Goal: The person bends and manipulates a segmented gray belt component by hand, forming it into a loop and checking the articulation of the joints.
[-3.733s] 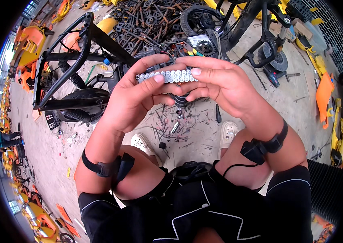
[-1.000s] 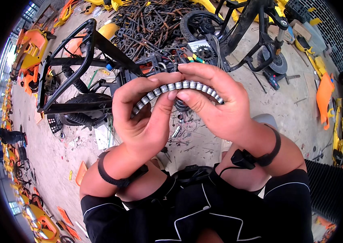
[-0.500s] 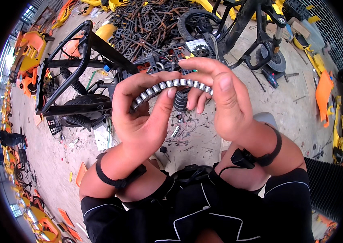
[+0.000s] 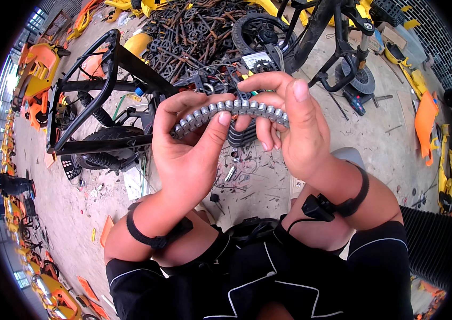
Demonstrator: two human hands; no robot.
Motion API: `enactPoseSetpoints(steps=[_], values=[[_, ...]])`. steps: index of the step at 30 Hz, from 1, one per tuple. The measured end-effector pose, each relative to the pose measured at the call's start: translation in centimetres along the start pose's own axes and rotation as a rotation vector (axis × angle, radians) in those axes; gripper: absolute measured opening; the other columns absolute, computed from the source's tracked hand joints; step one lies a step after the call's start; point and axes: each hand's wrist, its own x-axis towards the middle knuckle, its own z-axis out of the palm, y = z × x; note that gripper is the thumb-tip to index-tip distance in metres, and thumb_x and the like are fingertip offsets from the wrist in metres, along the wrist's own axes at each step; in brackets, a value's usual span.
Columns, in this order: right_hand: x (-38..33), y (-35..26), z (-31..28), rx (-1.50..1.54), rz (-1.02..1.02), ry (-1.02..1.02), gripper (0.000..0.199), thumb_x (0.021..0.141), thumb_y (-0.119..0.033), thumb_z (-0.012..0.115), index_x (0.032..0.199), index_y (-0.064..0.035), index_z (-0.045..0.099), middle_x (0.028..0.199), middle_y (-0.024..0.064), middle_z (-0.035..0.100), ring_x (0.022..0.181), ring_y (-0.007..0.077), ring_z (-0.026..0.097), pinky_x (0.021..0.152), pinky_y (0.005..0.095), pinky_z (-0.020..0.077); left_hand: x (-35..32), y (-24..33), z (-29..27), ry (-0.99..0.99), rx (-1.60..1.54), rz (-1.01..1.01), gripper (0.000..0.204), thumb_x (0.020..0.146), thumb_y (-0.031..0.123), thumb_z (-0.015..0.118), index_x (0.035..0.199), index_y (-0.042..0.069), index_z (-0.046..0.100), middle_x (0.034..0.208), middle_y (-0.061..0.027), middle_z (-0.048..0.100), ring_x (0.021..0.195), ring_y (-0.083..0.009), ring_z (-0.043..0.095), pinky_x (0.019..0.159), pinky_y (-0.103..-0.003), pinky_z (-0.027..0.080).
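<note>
A grey roller chain (image 4: 236, 106) arches between my two hands in the middle of the view. My left hand (image 4: 186, 138) is closed on its left part, with the thumb pressed against the links from below and the fingers curled behind. At the other end, my right hand (image 4: 306, 125) has the chain's right stretch between its raised thumb and the fingers curled behind it. The index finger of that hand reaches out above the links. Where the chain's ends lie inside the hands is hidden.
A black vehicle frame (image 4: 146, 74) with a tyre lies to the left. Beyond my hands rises a pile of rusty metal parts (image 4: 188, 40). A wheel (image 4: 263, 34), a drill (image 4: 354, 101) and orange panels (image 4: 426, 125) lie to the right. Small bolts litter the floor.
The chain has turned slightly, so more of its side plates show. My right thumb has risen a little, and the right fingers have shifted behind the links.
</note>
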Motion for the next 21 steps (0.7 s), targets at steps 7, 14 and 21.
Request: enactPoseSetpoints(steps=[7, 14, 21], values=[[0.3, 1.2, 0.1, -0.024, -0.042, -0.014, 0.039, 0.103, -0.034, 0.048, 0.119, 0.0002, 0.057, 0.087, 0.0061, 0.064, 0.064, 0.0057, 0.050, 0.056, 0.0199, 0.0393, -0.1, -0.4, 0.1, 0.030, -0.013, -0.015, 0.037, 0.091, -0.007, 0.064, 0.120, 0.002, 0.044, 0.115, -0.0170, 0.065, 0.108, -0.0193, 0.063, 0.090, -0.033, 0.055], [0.1, 0.4, 0.2, -0.050, -0.079, 0.070, 0.023, 0.093, -0.015, 0.067, 0.109, -0.0002, 0.060, 0.095, 0.0025, 0.060, 0.089, 0.0082, 0.058, 0.078, 0.0260, 0.0468, -0.2, 0.0, 0.6, 0.031, 0.068, -0.066, 0.044, 0.090, -0.007, 0.066, 0.124, 0.001, 0.039, 0.116, -0.0182, 0.064, 0.108, -0.0201, 0.063, 0.087, -0.030, 0.055], [0.3, 1.7, -0.1, -0.085, -0.117, -0.037, 0.033, 0.095, -0.017, 0.062, 0.124, -0.0016, 0.055, 0.117, 0.0061, 0.055, 0.110, 0.0121, 0.051, 0.096, 0.0299, 0.0428, 0.5, -1.2, 0.2, 0.088, -0.168, -0.258, 0.045, 0.089, -0.004, 0.068, 0.123, -0.001, 0.040, 0.117, -0.0203, 0.063, 0.104, -0.0220, 0.066, 0.088, -0.030, 0.055]])
